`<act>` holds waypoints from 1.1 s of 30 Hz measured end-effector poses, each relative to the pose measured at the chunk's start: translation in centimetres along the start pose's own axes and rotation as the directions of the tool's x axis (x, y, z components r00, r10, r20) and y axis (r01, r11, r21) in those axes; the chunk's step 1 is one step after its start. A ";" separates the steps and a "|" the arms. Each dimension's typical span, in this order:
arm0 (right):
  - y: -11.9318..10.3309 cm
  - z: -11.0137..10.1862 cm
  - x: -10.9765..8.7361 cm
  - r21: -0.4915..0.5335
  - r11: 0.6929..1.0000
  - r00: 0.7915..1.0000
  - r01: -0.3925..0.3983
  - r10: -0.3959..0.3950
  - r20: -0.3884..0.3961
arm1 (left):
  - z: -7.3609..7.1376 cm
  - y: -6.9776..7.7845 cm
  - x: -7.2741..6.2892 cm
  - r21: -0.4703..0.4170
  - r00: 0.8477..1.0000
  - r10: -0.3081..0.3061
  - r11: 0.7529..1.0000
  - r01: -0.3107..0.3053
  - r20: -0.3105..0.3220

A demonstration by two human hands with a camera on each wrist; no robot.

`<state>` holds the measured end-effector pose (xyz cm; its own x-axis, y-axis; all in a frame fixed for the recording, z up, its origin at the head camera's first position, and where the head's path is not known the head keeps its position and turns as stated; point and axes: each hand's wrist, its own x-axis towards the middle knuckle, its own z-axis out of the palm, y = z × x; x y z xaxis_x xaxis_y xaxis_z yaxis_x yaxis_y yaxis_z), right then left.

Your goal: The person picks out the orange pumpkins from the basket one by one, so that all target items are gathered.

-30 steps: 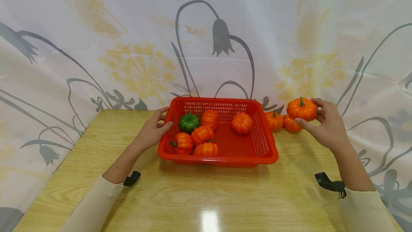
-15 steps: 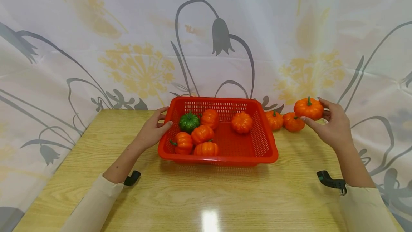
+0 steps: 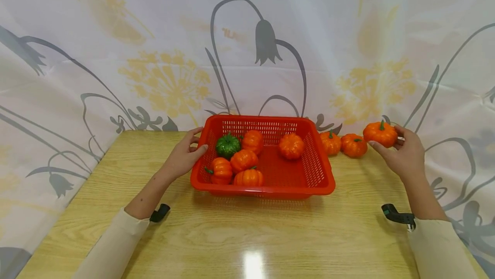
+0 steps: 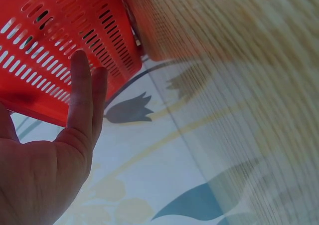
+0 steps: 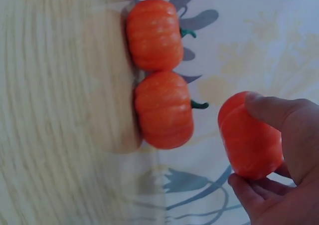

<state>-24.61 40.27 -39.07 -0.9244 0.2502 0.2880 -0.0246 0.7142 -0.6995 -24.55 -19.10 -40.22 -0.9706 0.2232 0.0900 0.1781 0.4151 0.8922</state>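
1 orange pumpkin (image 3: 377, 134) is pinched by the right fingers (image 5: 245, 191); left fingers (image 4: 80, 98) grip the red basket (image 3: 263, 190).

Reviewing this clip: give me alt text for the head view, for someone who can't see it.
A person's right grip holds an orange pumpkin above a wooden table, beside two more orange pumpkins. The left grip holds the left side of a red basket containing five orange pumpkins and a green pumpkin. Behind is a floral-patterned backdrop.
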 end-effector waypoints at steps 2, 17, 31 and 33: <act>0.5 0.1 0.1 0.001 1.000 1.000 -0.015 0.015 -0.001 | 0.0 0.0 0.0 -0.002 1.000 -0.003 1.000 0.003 -0.001; 3.4 0.8 0.3 -0.041 0.994 0.995 -0.103 0.103 0.001 | 0.0 -0.1 0.0 0.003 1.000 0.010 1.000 -0.010 0.000; 4.9 1.8 0.2 -0.128 0.981 0.989 -0.145 0.148 0.015 | 0.0 0.1 -0.1 0.005 1.000 0.006 1.000 -0.006 0.001; 5.0 2.0 0.2 -0.133 0.981 0.989 -0.143 0.146 0.012 | 0.1 0.2 -0.1 -0.001 1.000 0.007 1.000 -0.007 0.001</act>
<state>-25.66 42.63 -43.81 -0.9224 0.3443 0.1752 0.1590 0.7516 -0.6402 -24.40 -19.00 -40.11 -0.9691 0.2270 0.0962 0.1853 0.4130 0.8917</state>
